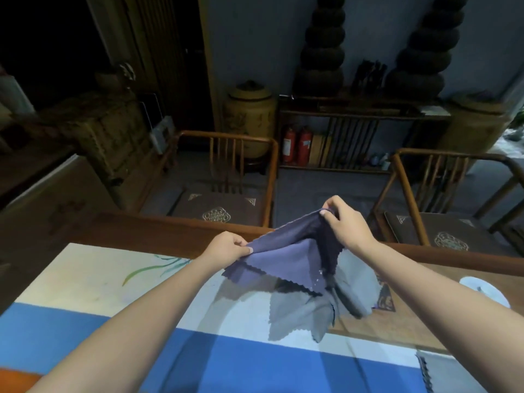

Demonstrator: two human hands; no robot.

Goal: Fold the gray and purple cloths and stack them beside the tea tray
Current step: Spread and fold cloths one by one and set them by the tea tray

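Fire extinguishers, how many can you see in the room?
2. The left fire extinguisher and the right fire extinguisher stand side by side on the floor at the left end of the dark shelf unit. Others may be hidden.

Dim room, brighter tabletop; soft shadows under cloths, wide-angle bending at edges, slight blur

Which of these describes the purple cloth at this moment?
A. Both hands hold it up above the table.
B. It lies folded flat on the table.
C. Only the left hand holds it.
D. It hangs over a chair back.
A: the left hand and the right hand each pinch an edge of the purple cloth, which hangs between them above the gray cloth lying on the table.
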